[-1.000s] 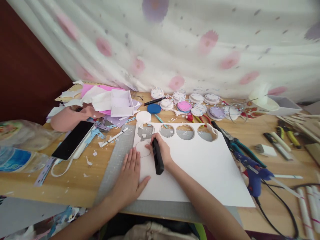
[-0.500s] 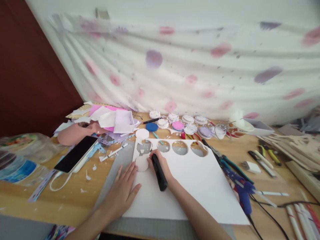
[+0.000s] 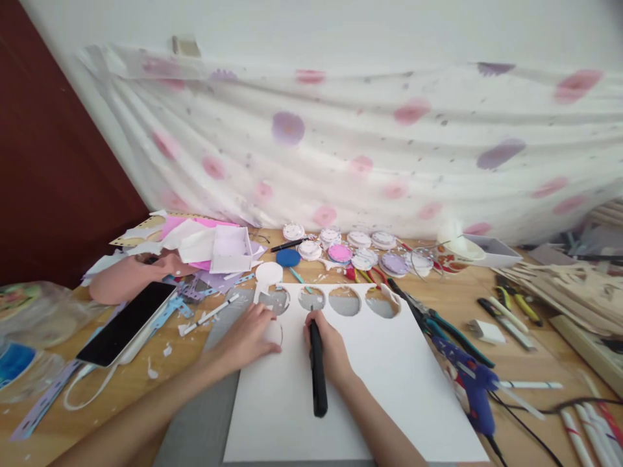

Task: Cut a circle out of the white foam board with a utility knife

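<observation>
a white flowered cloth (image 3: 341, 162) spans the upper frame, above a wooden table (image 3: 141, 389). on the table, a grey mat (image 3: 199, 402) lies under a large white sheet (image 3: 379, 402) at lower centre, its top edge lined with round cut-outs. the sheet's middle and right side are open, giving room around the right hand; its right edge runs close to the blue glue gun (image 3: 464, 376) and teal-handled pliers (image 3: 455, 334).

at upper right of the table, a pale tray (image 3: 496, 253) sits behind a red-patterned cup (image 3: 452, 256); what the cup holds is too blurred to tell. a pale lilac box (image 3: 231, 248) lies open side up among paper scraps at centre left. a bottle (image 3: 24, 370) with a blue label is cut off by the left edge of the frame.

the left hand (image 3: 246, 334) lies palm down at the sheet's upper left, fingers bent over the edge and thumb pointing right; whether it pinches the paper cannot be told. the right hand (image 3: 331, 350) is clenched around a black cutter (image 3: 318, 376), handle slanting toward the bottom of the frame, tip just below the second cut-out from the left.
</observation>
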`<move>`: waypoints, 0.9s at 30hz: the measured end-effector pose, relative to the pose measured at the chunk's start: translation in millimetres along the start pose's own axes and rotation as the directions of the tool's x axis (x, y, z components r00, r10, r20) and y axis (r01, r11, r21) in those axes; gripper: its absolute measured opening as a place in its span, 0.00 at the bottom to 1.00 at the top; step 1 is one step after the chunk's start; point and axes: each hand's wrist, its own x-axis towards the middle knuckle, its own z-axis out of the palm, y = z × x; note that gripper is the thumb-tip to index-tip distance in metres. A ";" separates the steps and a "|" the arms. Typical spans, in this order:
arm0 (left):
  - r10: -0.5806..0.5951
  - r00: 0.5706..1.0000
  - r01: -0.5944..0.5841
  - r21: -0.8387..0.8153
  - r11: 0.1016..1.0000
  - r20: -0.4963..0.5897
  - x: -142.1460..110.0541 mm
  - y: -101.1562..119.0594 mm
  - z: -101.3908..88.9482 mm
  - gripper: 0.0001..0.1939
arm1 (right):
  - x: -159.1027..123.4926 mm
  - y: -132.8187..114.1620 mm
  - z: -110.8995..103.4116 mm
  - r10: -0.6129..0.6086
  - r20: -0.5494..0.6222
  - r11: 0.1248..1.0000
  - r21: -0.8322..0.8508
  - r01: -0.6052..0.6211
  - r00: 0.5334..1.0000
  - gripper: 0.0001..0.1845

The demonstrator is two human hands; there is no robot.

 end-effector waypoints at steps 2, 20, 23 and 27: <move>-0.037 0.998 0.038 -0.023 0.999 0.042 8.6 -2.9 -4.3 0.19 | 0.8 -0.1 -1.1 -0.004 0.008 1.000 -0.027 0.004 1.000 0.05; -0.121 0.978 0.113 0.055 0.992 0.171 24.5 -2.8 0.5 0.22 | -1.6 -0.8 -3.2 0.023 0.112 0.982 -0.187 -0.002 0.993 0.04; -0.106 0.988 0.102 0.047 0.994 0.116 15.1 2.0 4.4 0.19 | -1.7 -3.5 -4.6 0.027 0.122 0.980 -0.197 -0.002 0.992 0.04; -0.079 0.997 0.079 0.014 0.997 0.018 1.0 3.7 12.6 0.17 | -2.3 -8.5 -9.2 0.039 0.149 0.982 -0.188 -0.010 0.988 0.04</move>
